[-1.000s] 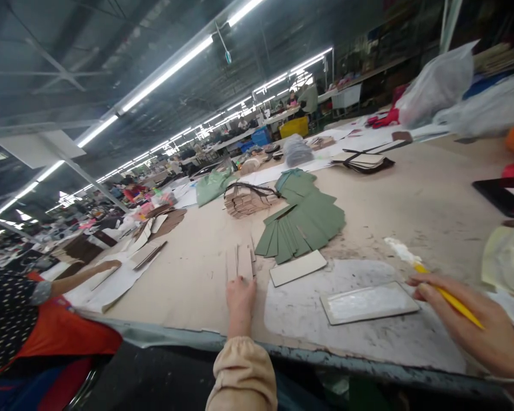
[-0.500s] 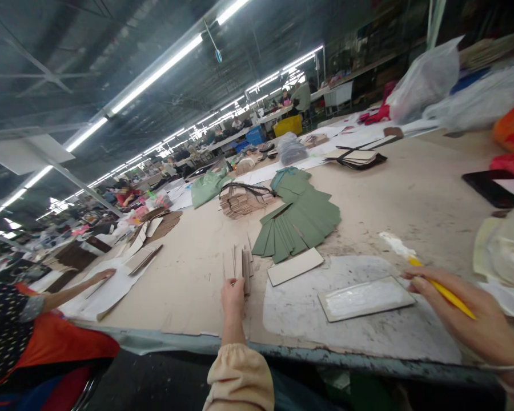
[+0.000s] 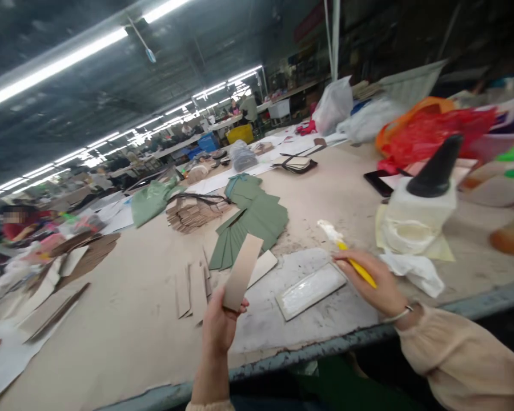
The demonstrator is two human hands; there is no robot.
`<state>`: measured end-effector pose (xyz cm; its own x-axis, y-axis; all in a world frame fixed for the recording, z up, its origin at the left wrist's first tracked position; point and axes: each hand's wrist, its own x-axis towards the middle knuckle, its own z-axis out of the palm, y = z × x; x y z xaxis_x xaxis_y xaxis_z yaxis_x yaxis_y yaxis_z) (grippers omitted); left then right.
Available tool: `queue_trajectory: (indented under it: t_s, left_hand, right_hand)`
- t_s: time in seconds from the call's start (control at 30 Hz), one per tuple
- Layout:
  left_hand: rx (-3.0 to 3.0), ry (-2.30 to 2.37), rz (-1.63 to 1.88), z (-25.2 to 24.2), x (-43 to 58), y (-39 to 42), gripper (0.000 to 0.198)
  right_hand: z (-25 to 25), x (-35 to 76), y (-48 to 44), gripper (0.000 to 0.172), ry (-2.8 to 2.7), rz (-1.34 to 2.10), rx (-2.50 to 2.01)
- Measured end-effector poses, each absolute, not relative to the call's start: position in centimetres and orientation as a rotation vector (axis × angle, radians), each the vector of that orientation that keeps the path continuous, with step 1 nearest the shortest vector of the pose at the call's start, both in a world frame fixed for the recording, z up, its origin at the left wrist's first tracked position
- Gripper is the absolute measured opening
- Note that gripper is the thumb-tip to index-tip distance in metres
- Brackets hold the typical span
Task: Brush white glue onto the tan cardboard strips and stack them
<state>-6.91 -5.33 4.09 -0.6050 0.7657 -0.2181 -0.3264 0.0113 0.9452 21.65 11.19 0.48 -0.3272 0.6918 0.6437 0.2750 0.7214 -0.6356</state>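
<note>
My left hand (image 3: 219,325) is closed on a tan cardboard strip (image 3: 242,272), lifted off the table and tilted up to the right. Just left of it lie several more tan strips (image 3: 191,285) in a loose row. My right hand (image 3: 373,281) grips a yellow-handled brush (image 3: 354,265) whose white glue-laden tip (image 3: 329,230) points away from me. Between the hands a glue-coated rectangular piece (image 3: 310,290) lies on a white glue-stained patch (image 3: 282,319) of the table. A pale card (image 3: 263,267) lies behind the lifted strip.
A fan of green cards (image 3: 252,220) and a bundle of tan strips (image 3: 191,214) lie farther out. A white glue bottle with a black cone cap (image 3: 424,205) stands at the right on paper. A dark phone (image 3: 379,182), red and orange bags (image 3: 424,131), other workers at the far left.
My left hand has picked one tan strip out of the row and raised it. The view has swung right, revealing the glue bottle. My right hand still holds the brush near the glued piece.
</note>
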Motion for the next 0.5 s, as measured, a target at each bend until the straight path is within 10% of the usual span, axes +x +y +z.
queue_trajectory:
  t_s: [0.5]
  left_hand:
    - [0.675,1.297,1.153,1.8,-0.8,-2.1,0.043]
  right_hand:
    - [0.4,20.8,10.4,0.026,-1.634,1.057,-0.854]
